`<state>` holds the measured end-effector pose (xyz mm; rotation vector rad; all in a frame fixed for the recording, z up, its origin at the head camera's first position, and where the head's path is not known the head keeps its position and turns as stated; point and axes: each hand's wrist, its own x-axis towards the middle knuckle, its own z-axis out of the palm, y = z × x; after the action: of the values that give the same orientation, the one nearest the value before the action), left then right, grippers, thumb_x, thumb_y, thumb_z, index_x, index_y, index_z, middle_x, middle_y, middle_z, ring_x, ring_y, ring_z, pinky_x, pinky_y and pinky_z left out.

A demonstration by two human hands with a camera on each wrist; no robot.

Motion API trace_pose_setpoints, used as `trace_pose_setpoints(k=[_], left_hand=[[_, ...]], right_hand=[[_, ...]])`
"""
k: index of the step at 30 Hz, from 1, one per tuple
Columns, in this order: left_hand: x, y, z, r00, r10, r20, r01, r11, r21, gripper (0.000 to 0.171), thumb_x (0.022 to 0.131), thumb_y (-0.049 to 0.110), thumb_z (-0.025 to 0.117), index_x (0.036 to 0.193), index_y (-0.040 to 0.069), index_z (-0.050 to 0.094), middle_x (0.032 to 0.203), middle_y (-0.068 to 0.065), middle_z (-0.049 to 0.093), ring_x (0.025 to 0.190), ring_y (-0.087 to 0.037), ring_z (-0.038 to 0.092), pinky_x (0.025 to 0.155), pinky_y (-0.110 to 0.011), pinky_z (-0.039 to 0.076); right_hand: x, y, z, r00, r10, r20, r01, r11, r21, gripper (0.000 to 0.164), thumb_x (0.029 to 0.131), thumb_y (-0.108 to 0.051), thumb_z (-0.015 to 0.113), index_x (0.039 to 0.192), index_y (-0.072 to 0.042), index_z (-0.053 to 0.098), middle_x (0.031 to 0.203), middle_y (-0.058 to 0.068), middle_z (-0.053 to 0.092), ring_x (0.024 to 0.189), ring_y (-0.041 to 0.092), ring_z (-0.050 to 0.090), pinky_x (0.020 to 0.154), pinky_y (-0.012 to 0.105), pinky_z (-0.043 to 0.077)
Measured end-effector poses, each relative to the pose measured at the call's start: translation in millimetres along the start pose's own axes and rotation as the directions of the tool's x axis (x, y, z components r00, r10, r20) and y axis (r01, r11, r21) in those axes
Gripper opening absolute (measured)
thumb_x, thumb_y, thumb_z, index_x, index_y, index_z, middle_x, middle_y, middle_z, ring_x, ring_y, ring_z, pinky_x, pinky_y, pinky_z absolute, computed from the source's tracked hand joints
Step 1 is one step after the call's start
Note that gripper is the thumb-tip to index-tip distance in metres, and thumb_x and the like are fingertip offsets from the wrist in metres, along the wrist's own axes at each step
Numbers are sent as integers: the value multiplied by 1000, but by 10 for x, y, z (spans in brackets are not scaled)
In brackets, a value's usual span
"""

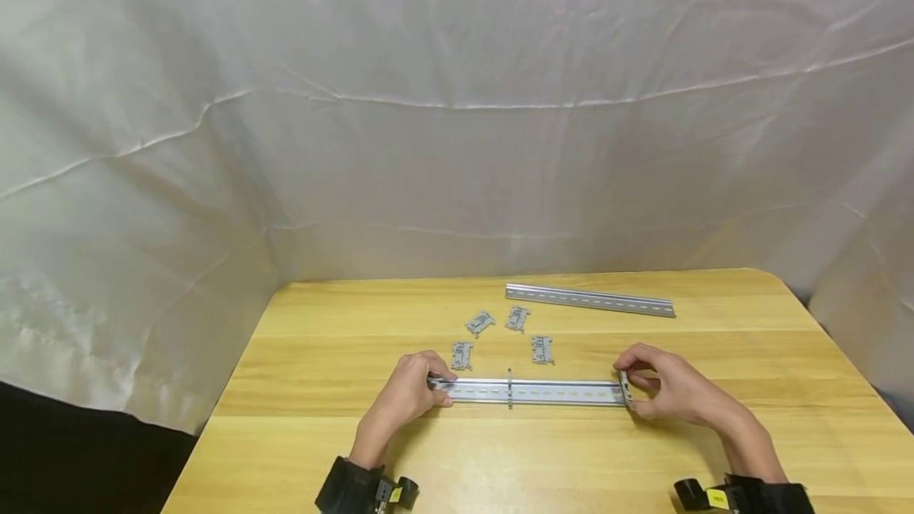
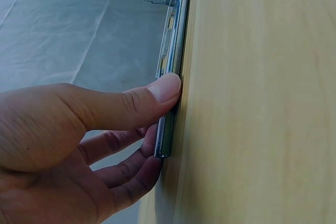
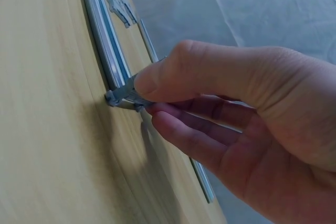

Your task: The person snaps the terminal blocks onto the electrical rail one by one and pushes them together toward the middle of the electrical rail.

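Observation:
A slotted metal DIN rail lies crosswise on the table. My left hand pinches the rail's left end, thumb on the near edge and fingers on the far side; the left wrist view shows the thumb pressed on the rail. Partway along the rail, a grey terminal block stands upright across it. At the right end, my right hand pinches another grey terminal block between thumb and fingers. This block stands at the rail's end and touches it; whether it is clipped on, I cannot tell.
Several loose grey terminal blocks lie flat beyond the rail. Farther back, a second DIN rail lies slightly slanted. Behind the wooden table hangs a pale cloth, which also runs along both sides.

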<state>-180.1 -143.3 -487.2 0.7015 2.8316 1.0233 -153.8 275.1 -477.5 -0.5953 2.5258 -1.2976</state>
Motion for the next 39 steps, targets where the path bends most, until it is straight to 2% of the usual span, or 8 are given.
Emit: trace_pose_setpoints(k=[15,32,39], left_hand=[[-7,12,5,1000,-15,5,15,1000,-5,29,66,5,87,94,3,79,94,-7,71,85,-23,66,74,-36,59],[2,32,-5,1000,-12,1,12,1000,-4,29,67,6,87,95,3,79,94,-5,71,84,-22,65,72,-33,58],[0,21,-13,1000,3,-8,-3,1000,6,29,66,7,87,94,3,79,93,-5,71,83,-21,65,70,-31,57]], right_hand=[[-6,17,-3,999,-24,30,22,997,75,49,70,7,77,114,4,55,118,22,57,114,41,55,95,35,51],[45,25,51,999,-27,33,23,993,112,50,71,7,77,116,7,55,121,24,56,116,44,54,96,35,50],[115,-51,150,996,-89,3,89,994,71,47,71,10,76,113,7,56,116,24,59,109,42,59,91,39,53]])
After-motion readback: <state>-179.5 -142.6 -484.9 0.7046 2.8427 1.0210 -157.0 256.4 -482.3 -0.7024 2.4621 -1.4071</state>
